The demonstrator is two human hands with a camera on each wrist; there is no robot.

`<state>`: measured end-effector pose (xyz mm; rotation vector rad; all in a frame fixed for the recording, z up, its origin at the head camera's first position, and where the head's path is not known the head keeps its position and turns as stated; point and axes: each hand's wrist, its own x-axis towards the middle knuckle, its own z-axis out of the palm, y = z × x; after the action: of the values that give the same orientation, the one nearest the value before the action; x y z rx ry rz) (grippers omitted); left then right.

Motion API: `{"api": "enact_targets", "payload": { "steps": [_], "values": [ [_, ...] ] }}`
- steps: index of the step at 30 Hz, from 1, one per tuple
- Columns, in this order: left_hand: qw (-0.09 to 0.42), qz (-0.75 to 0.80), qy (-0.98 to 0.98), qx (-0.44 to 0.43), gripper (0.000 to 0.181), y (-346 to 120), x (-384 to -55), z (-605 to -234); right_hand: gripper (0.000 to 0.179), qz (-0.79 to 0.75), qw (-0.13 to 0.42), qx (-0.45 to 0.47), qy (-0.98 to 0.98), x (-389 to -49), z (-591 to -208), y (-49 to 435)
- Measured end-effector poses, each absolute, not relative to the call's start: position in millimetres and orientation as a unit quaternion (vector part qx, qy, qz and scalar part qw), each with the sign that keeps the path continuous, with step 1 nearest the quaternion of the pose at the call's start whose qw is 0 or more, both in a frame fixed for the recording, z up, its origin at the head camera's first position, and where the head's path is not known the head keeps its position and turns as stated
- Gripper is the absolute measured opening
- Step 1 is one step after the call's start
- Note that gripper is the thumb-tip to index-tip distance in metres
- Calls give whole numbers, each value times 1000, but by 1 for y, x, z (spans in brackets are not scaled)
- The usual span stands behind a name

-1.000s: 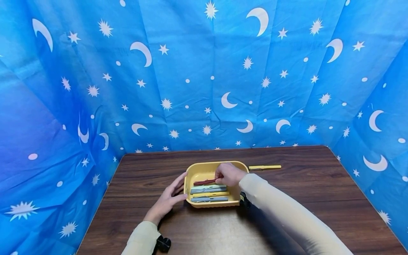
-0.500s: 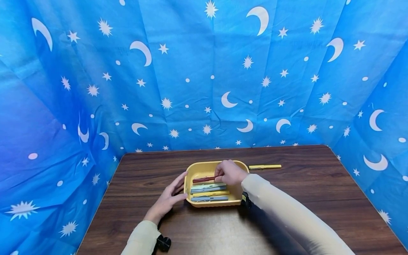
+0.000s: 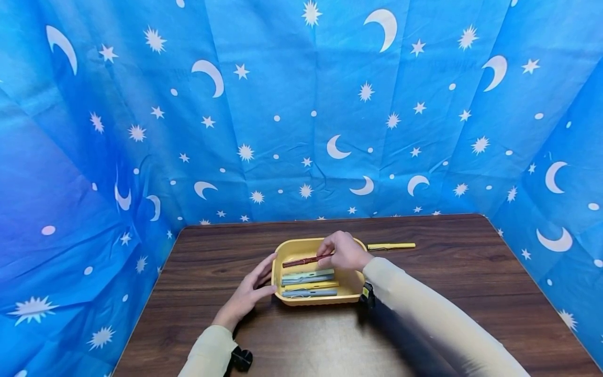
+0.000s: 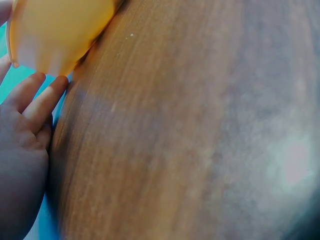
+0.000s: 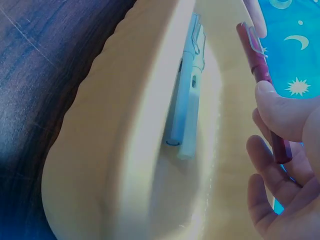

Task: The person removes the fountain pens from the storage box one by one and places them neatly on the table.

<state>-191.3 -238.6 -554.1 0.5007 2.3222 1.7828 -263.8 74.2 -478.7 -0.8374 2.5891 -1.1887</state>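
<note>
A yellow plastic bin (image 3: 325, 301) stands on the table, with several clip pens lying side by side inside. Among them are a pale green pen (image 3: 308, 274), a yellow pen (image 3: 312, 286) and a grey-blue pen (image 3: 309, 294). My right hand (image 3: 347, 252) pinches a dark red pen (image 3: 301, 261) between thumb and fingers, over the bin's back half. In the right wrist view this red pen (image 5: 260, 70) points away, its clip end beyond the thumb. My left hand (image 3: 245, 293) touches the bin's left side with extended fingers, the thumb at its near corner.
Another yellow pen (image 3: 391, 246) lies on the brown wooden table (image 3: 461, 272), just right of the bin's far corner. A blue cloth (image 3: 282, 78) with moons and stars hangs behind the table and along both sides.
My right hand has lifted the red pen away from the other pens, moving it slightly up and back, with the hand shifting a little right. My left hand has stayed at the bin.
</note>
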Motion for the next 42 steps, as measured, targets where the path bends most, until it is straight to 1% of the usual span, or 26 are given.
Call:
{"api": "enact_targets", "payload": {
  "steps": [11, 15, 21, 32, 42],
  "values": [
    [85, 599, 778, 169, 77, -239, -191, -557, 5, -402, 59, -269, 873, -261, -478, 83],
    [83, 599, 778, 170, 78, -239, -191, -558, 7, -408, 42, -257, 875, -263, -478, 88],
    [82, 599, 779, 170, 78, -239, -191, -557, 8, -409, 14, -269, 872, -265, -478, 100],
    [82, 599, 778, 175, 77, -239, -191, -556, 7, -448, 34, -247, 859, -261, -473, 119],
    [83, 599, 776, 178, 77, -238, -191, -554, 4, -452, 13, -242, 859, -260, -468, 140]
  ]
}}
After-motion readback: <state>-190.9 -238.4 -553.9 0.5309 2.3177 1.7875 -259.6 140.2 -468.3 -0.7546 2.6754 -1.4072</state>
